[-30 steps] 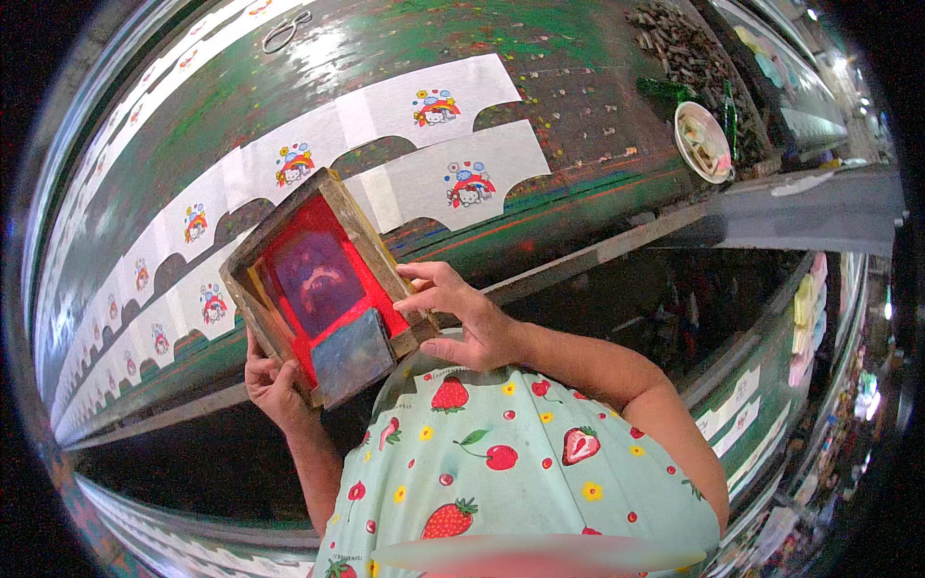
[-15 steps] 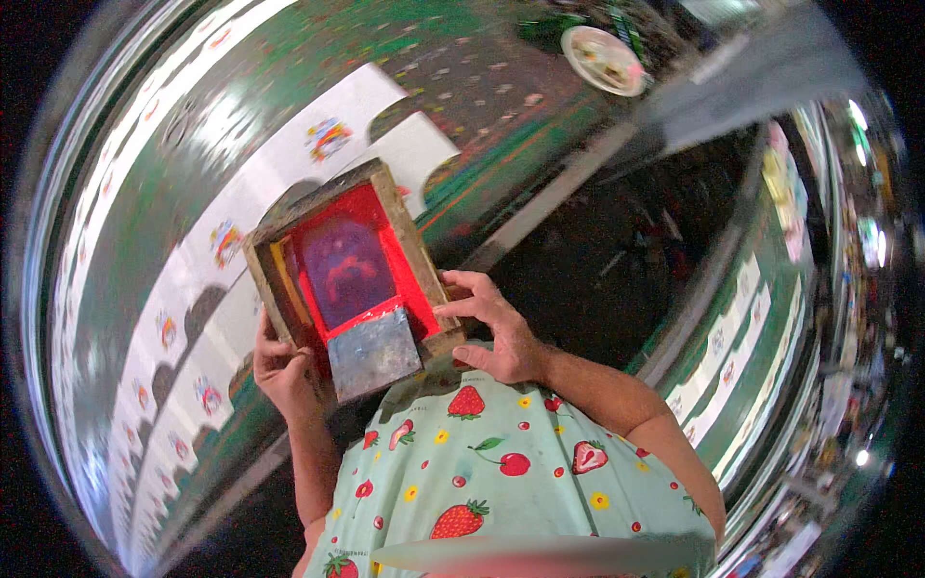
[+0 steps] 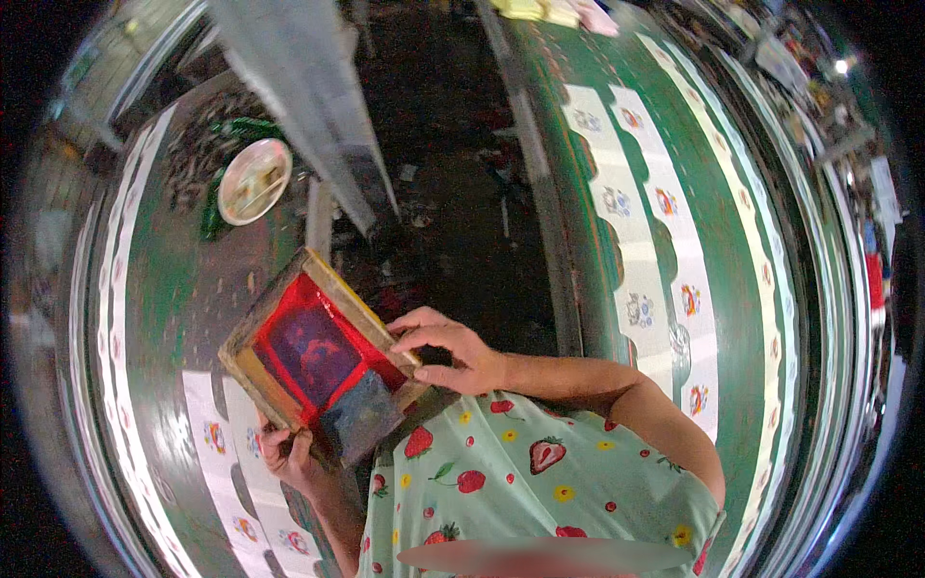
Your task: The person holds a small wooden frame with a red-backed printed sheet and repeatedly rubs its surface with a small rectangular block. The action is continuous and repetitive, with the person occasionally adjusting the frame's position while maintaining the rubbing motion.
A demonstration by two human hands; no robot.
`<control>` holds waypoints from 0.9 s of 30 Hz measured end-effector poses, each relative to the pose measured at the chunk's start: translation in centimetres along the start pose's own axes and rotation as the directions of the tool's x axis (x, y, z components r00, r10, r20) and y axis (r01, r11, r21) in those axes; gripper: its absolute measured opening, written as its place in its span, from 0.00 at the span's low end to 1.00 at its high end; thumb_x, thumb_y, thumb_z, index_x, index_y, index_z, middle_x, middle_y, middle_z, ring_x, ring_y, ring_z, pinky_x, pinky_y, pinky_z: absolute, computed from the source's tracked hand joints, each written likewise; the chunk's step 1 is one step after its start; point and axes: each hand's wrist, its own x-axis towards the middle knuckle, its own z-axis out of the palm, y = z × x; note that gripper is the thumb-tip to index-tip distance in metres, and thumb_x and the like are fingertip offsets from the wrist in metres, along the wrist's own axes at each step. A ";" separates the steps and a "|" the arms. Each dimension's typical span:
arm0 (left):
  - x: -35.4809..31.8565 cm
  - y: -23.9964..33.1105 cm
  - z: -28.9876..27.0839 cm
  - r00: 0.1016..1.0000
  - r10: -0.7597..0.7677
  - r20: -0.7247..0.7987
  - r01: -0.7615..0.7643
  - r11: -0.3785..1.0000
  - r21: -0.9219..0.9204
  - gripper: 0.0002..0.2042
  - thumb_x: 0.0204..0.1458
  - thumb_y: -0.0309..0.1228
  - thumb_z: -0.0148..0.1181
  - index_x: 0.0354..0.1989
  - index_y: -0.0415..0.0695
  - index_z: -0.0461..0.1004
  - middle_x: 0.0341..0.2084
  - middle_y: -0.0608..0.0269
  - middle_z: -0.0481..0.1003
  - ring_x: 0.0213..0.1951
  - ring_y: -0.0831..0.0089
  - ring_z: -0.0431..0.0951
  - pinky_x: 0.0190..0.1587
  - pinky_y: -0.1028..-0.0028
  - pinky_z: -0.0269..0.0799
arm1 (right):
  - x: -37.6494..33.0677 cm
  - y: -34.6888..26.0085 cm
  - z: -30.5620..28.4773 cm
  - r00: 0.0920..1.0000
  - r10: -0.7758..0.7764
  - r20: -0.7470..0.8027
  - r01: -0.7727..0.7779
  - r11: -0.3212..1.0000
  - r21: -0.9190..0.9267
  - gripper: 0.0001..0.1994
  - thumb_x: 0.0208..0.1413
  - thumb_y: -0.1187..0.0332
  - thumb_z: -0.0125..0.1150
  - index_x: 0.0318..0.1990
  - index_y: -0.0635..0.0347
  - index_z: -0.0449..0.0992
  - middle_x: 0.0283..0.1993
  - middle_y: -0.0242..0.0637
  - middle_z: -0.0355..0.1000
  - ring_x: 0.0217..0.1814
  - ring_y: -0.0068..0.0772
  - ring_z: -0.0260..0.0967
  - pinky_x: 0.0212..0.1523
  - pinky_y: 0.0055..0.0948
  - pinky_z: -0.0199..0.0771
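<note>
Both my hands hold a wooden-framed printing screen point(image 3: 313, 352) in front of my body, tilted. Red ink coats the mesh around a dark purple middle. A grey squeegee blade point(image 3: 361, 416) rests inside, along the edge nearest me. My left hand point(image 3: 294, 462) grips the lower left corner of the frame, its fingers closed by the wood. On the right side, my right hand point(image 3: 448, 352) pinches the frame's edge between thumb and fingers. The frame hides part of the left fingertips.
Left, a green table point(image 3: 159, 318) bears white fabric pieces point(image 3: 207, 414) with small coloured prints; a white bowl point(image 3: 255, 181) sits farther along. Beyond a dark aisle point(image 3: 443, 173), another green table point(image 3: 732, 337) holds more printed pieces point(image 3: 636, 250). A grey beam point(image 3: 299, 87) juts in at the top.
My view has swung to the right, from the left table toward the aisle and right-hand table. The screen, still in both hands, has turned and sits lower and farther left in view.
</note>
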 end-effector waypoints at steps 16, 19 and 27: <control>11.4 -8.6 38.1 0.688 -0.191 0.700 0.178 0.980 0.092 0.15 0.42 0.07 0.62 0.37 0.37 0.74 0.80 0.32 0.67 0.79 0.48 0.69 0.81 0.52 0.61 | -12.7 -4.3 -13.6 0.469 0.013 -0.883 -0.211 0.973 -0.097 0.22 0.64 0.66 0.71 0.64 0.60 0.83 0.74 0.51 0.74 0.76 0.51 0.71 0.78 0.50 0.67; 11.4 -12.3 45.5 0.541 -0.186 0.820 0.192 0.977 0.095 0.14 0.42 0.09 0.66 0.35 0.39 0.76 0.79 0.34 0.69 0.80 0.47 0.69 0.82 0.52 0.59 | -13.8 -3.6 -15.3 0.304 -0.047 -0.951 -0.275 0.952 -0.135 0.20 0.64 0.70 0.69 0.63 0.64 0.82 0.74 0.54 0.73 0.77 0.49 0.70 0.78 0.49 0.68; 9.9 -17.9 62.4 0.171 -0.145 0.975 0.190 0.975 0.111 0.10 0.48 0.11 0.68 0.35 0.40 0.81 0.76 0.36 0.72 0.76 0.55 0.75 0.75 0.61 0.69 | -12.7 -3.3 -18.7 -0.151 -0.212 -0.966 -0.493 0.863 -0.112 0.17 0.73 0.71 0.61 0.63 0.68 0.81 0.76 0.51 0.71 0.79 0.44 0.68 0.79 0.47 0.67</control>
